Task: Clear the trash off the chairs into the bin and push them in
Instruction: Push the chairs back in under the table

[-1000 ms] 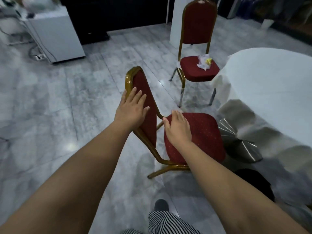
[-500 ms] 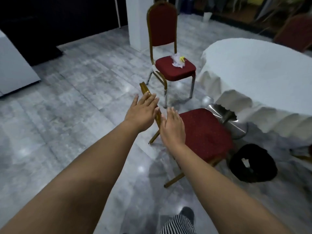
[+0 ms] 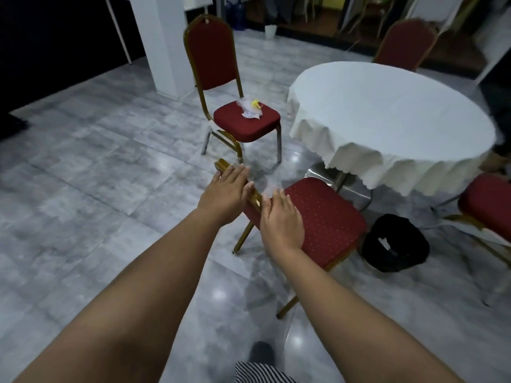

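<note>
From the head camera, a person is pushing the near red padded chair with the gold metal frame [image 3: 320,217] toward the round table under a white cloth [image 3: 387,120]. The left hand [image 3: 225,194] is lying flat, fingers straight and close together, pressing on the top of the gold chair back. The right hand [image 3: 282,221] is also flat with straight fingers, resting just beside the back, over the near edge of the seat. Neither hand is pinching anything. This seat is bare, so I think the pushing-in step is going on for this chair. Its front is pointing at the table but is not under the cloth yet.

The black round bin [image 3: 395,243] is sitting on the floor just beside this chair, near the table foot. A small heap of white and yellow crumpled trash [image 3: 251,108] is lying on the seat of the far red chair [image 3: 246,123], well apart from the hands. The next move likely means a longer push, then walking over to pick up that heap and carry it to the bin.

The shiny grey tiled floor [image 3: 96,175] is catching the lights. A white pillar [image 3: 160,42] is standing behind the far chair. More red chairs are sitting around the table.
</note>
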Demonstrator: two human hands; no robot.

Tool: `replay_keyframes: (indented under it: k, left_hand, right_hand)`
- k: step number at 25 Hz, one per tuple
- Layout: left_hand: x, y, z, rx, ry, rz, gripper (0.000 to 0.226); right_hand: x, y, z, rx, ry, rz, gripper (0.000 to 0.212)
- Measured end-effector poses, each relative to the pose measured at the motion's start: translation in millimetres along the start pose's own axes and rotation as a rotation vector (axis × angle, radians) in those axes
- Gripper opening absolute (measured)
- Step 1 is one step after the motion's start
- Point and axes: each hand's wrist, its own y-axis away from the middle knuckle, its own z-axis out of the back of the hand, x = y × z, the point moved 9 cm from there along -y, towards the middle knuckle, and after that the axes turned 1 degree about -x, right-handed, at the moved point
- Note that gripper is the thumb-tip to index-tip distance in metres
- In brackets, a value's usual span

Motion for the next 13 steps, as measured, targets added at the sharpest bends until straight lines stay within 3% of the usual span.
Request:
replay_keyframes:
  k: [6,13]
  left_hand:
    - [29.5,-32.5,-7.6,0.053,0.147,-0.054,0.058]
    - [42.1,-73.9,-7.4,0.169,0.095,-0.246,0.056]
  right_hand:
    - [1.5,-2.2,-0.5,-0.079,0.186,-0.055,0.066]
    - [-3.5,5.9,2.3,-0.218,0.214,-0.275,0.067]
